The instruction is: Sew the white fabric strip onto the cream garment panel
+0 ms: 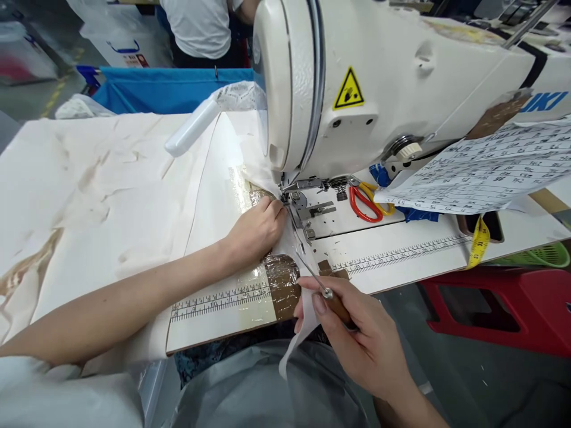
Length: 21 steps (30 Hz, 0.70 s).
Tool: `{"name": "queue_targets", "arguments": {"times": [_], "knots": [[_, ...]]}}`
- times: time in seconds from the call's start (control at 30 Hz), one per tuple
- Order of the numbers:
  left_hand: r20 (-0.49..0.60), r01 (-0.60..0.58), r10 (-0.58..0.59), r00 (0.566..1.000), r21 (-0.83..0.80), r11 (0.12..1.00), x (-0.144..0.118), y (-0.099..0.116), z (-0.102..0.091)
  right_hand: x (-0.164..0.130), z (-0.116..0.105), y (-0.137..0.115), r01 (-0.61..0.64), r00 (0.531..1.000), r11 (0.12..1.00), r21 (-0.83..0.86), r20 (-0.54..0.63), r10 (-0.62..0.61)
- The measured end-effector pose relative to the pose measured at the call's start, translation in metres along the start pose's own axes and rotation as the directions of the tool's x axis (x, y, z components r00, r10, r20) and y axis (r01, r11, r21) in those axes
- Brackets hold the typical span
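Observation:
A white sewing machine (388,71) stands over the table, its presser foot (285,193) low on pale fabric. Just left of the foot, my left hand (261,232) is closed on the edge of this white fabric (285,244). My right hand (357,333) is nearer to me, wrapped round the wooden handle of an awl (341,309). The awl's thin metal shaft slants up toward the foot. A narrow white fabric strip (307,318) runs under the right fingers and hangs over the table's front edge. Fingertips of my left hand are partly hidden.
Red and yellow scissors (366,202) lie right of the needle area. Printed sheets (486,169) hang at the right, above a yellow tape measure (479,241). Large pale cloth (89,196) spreads over the left side. A red stool (499,309) stands below right; a person (198,30) is behind.

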<state>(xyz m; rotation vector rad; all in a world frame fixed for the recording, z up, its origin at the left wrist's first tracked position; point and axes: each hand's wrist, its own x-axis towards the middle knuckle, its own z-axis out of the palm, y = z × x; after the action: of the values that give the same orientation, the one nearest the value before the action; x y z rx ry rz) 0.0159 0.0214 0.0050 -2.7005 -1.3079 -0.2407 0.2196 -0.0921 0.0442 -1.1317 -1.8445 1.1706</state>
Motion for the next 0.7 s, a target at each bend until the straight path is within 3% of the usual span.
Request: {"name": "queue_targets", "arguments": {"times": [0.13, 0.3, 0.37, 0.47, 0.57, 0.7], "knots": [[0.034, -0.031, 0.030, 0.999, 0.030, 0.999, 0.011, -0.006, -0.005, -0.001, -0.006, -0.017, 0.117, 0.993, 0.990, -0.076, -0.022, -0.119], [-0.083, -0.012, 0.006, 0.997, -0.068, 0.998, 0.008, -0.020, 0.001, -0.002, -0.002, -0.016, 0.161, 0.987, 0.970, -0.184, 0.025, -0.159], [-0.148, -0.013, -0.011, 0.989, -0.162, 0.987, 0.006, -0.027, 0.006, 0.002, 0.000, -0.005, 0.136, 0.990, 0.948, -0.288, -0.006, -0.144], [-0.229, -0.032, -0.047, 0.972, -0.331, 0.943, 0.005, -0.037, 0.012, 0.015, 0.004, 0.017, 0.024, 0.985, 0.891, -0.453, -0.142, -0.099], [-0.230, -0.045, -0.060, 0.971, -0.425, 0.904, 0.006, -0.041, 0.012, 0.031, 0.008, 0.035, -0.088, 0.965, 0.823, -0.562, -0.253, -0.070], [-0.210, -0.020, -0.085, 0.974, -0.451, 0.892, 0.007, -0.041, 0.009, 0.045, 0.015, 0.042, -0.053, 0.956, 0.764, -0.643, -0.254, -0.148]]}}
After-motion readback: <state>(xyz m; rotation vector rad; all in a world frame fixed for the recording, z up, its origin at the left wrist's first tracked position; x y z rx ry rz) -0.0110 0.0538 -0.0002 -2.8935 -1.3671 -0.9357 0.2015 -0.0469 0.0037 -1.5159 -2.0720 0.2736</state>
